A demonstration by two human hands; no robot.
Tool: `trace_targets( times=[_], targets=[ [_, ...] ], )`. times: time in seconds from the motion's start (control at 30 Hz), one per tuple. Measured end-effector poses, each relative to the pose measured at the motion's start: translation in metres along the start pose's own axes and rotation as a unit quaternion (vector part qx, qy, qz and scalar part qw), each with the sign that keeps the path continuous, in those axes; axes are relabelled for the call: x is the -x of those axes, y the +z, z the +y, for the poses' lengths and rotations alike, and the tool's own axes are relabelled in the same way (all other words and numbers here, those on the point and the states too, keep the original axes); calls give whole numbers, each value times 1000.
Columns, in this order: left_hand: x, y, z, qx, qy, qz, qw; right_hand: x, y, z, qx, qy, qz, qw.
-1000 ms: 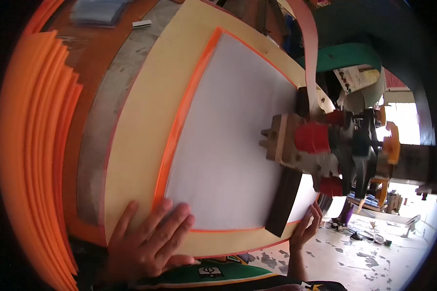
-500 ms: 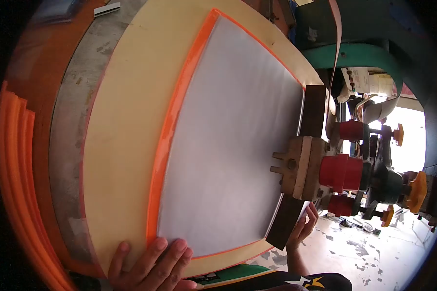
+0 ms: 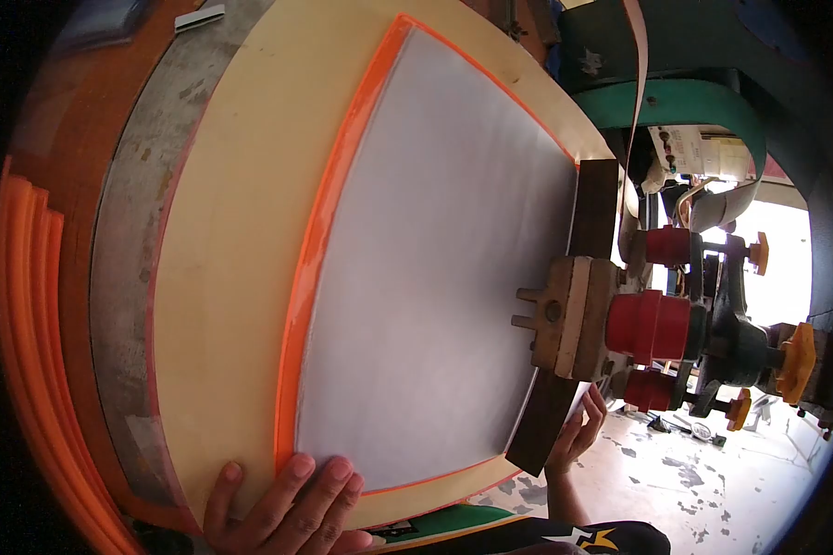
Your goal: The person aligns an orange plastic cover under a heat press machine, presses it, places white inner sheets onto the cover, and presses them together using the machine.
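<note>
Lying flat on a cream board [image 3: 217, 277], the grey sheet [image 3: 435, 250] with its orange border [image 3: 333, 213] reaches rightward to a dark bar [image 3: 594, 208], below the machine head [image 3: 652, 328]. The left hand [image 3: 282, 513] is loosely spread, its fingertips on the near left corner, pressing rather than gripping. The right hand [image 3: 580, 433] is beyond the bar, fingers bent near the sheet's far part; whether it pinches anything cannot be told.

The sheet looks light, thin and floppy, probably slick and easy to crease, so it would best be held by the bordered corners, with flat fingers. The bar hides a strip of it, and whether the two touch is unclear. The left hand's wrist is cut off by the lower edge, and an orange stack [image 3: 42, 351] fades into the dark rim.
</note>
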State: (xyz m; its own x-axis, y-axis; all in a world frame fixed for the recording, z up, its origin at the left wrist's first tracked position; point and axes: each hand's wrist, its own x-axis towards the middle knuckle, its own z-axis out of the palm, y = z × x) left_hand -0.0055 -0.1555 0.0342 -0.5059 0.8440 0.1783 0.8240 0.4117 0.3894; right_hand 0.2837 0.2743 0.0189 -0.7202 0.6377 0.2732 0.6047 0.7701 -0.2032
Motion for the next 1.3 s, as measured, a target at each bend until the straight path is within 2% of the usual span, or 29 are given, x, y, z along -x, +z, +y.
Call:
trace_targets(
  times=[0.47,0.67,0.87,0.97,1.03,1.23,1.3],
  targets=[
    [17,22,8,-6,-14,24,1000,0,-1,-2,-6,-4,-10,1000],
    [-2,2,8,19,-44,23,999,-2,0,-6,-20,9,-4,1000],
    [1,-2,9,13,-40,-21,999,-7,0,-17,-14,-20,13,1000],
    [8,8,14,-37,-35,-41,998,-9,2,-17,-31,-24,28,999],
    [4,9,13,6,-66,-9,998,-11,3,-12,-40,-41,30,998],
    [-5,14,11,0,-55,41,998,-14,7,-16,-75,-45,46,995],
    [-7,19,9,-13,-51,100,994,-14,10,-15,-98,-53,61,992]
  ],
)
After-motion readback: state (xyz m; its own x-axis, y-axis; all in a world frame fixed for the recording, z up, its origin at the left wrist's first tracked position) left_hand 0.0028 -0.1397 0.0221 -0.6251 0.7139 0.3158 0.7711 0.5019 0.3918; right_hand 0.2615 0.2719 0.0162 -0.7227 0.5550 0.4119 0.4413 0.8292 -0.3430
